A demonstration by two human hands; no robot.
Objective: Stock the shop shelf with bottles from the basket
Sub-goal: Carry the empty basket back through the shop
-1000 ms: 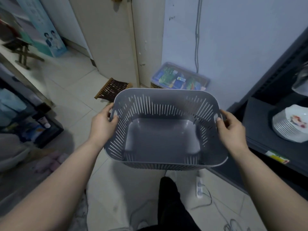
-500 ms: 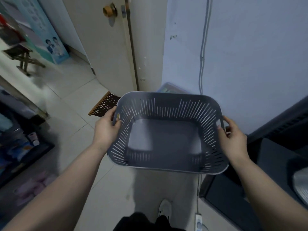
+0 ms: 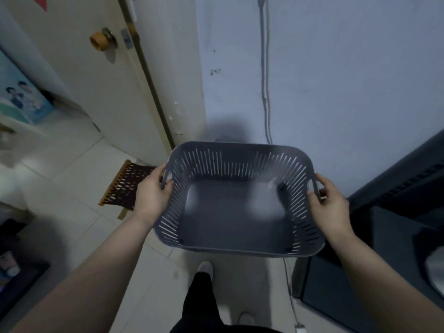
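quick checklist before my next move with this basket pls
1. Left hand grips the grey slotted plastic basket at its left handle: ok.
2. Right hand grips the right handle: ok.
3. Bottles in the basket to stock: not ok, it is empty.
4. Free space on the dark shelf at right: cannot tell, mostly out of frame.
5. Floor to the left free: not ok, a brown woven stool stands there.
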